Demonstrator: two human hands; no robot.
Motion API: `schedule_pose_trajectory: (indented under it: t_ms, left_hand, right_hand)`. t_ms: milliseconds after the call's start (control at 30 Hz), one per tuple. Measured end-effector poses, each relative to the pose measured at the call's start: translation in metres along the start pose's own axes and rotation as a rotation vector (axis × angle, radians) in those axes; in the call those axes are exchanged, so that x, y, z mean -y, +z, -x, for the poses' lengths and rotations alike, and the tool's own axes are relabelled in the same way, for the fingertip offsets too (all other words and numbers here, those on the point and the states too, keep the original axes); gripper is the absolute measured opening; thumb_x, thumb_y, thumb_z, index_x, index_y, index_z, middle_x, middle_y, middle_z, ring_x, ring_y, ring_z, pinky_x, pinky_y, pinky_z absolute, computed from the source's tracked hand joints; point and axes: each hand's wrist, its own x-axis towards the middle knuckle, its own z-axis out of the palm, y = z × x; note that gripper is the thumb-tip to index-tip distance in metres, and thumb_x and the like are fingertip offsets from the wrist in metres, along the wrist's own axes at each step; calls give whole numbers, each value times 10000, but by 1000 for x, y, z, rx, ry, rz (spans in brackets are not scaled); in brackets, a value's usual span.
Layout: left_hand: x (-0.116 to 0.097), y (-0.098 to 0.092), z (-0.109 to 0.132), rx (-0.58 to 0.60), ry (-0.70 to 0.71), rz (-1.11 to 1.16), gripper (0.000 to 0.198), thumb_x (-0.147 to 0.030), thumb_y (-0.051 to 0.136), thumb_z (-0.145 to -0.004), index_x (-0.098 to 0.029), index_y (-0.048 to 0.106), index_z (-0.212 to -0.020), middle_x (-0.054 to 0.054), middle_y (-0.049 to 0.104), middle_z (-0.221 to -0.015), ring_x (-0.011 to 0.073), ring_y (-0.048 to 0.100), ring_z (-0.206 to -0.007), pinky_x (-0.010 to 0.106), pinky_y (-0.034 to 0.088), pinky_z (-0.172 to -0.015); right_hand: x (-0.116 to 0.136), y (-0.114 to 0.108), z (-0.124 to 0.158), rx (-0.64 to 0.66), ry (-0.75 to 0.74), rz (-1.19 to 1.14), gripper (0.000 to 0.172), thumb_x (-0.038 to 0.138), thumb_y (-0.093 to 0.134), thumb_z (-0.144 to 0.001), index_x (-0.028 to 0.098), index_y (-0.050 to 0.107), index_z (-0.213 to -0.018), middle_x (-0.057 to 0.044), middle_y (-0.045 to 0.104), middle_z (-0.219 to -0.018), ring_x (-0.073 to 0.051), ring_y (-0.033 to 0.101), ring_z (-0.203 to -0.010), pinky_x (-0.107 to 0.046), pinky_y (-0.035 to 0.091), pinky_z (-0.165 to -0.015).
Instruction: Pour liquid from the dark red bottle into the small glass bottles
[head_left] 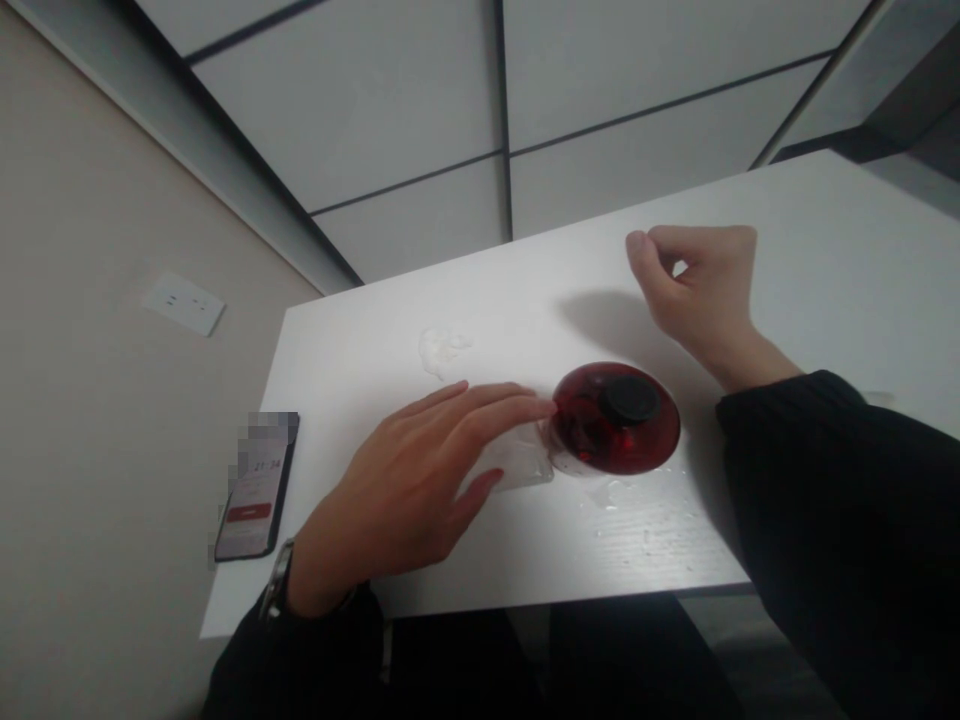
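Observation:
A round, see-through red lid (585, 440) with a black knob (630, 399) stands on the white table, seemingly on a clear vessel whose side shows only partly. My left hand (420, 470) stretches flat beside it, fingers extended, the index fingertip at the lid's left edge. Beneath those fingers lies a clear, flat-looking piece (525, 465), mostly covered. My right hand (701, 275) is raised above the table beyond the lid, to its right, thumb and fingers curled together. Whatever it may hold is hidden.
On the table's left edge lies a phone (259, 490) with its screen lit. A clear wet-looking patch (442, 350) is toward the back, and more wet spots (611, 493) lie in front of the lid. Panelled doors (405, 130) rise behind the table; a wall socket (184, 303) is at left.

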Motion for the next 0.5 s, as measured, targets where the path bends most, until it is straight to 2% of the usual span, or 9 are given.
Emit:
schedule_pose_trajectory:
  t_ms: [67,133,200,300,400,500]
  left_hand:
    - [-1,0,0,-21,-31,-4,555,-237,662,-976,-249,447,-1487,96,723,-1317,265,706,-1206,462,592,-1051]
    - [-1,0,1,-5,-38,-6,565,-187,634,-981,-266,427,-1501,76,738,-1274,256,713,-1178,457,589,-1049]
    - [-2,0,2,30,-33,3,596,-121,569,-983,-272,391,-1531,79,715,-1335,249,690,-1230,464,561,-1092]
    - [-2,1,3,24,-51,19,617,-215,625,-983,-245,368,-1543,115,674,-1402,269,678,-1254,463,568,-1072]
    - [-1,4,3,-17,-105,6,666,-307,706,-956,-260,381,-1535,85,733,-1236,261,729,-1087,423,608,-952]
    - [-1,4,2,11,-102,11,666,-207,616,-981,-280,334,-1579,55,752,-1175,246,722,-1088,414,592,-982]
  right_hand:
    - [0,0,0,7,2,2,578,452,525,-996,224,252,-540,52,211,-493,-94,235,-488,-330,191,-537]
    - [0,0,0,9,0,1,567,430,530,-989,225,255,-537,53,208,-492,-92,238,-484,-331,191,-535]
    - [0,0,1,1,-13,-8,550,395,534,-980,226,263,-533,55,210,-490,-89,237,-477,-332,190,-532]
    - [0,0,1,-5,-25,-21,541,367,543,-974,224,269,-530,57,219,-487,-85,232,-474,-332,188,-530]
    - [0,1,1,-10,-25,-11,549,379,546,-974,223,263,-531,56,218,-483,-84,230,-476,-330,184,-532]
    - [0,1,2,-20,-33,-13,534,358,538,-972,224,264,-534,55,226,-483,-87,230,-475,-334,188,-534]
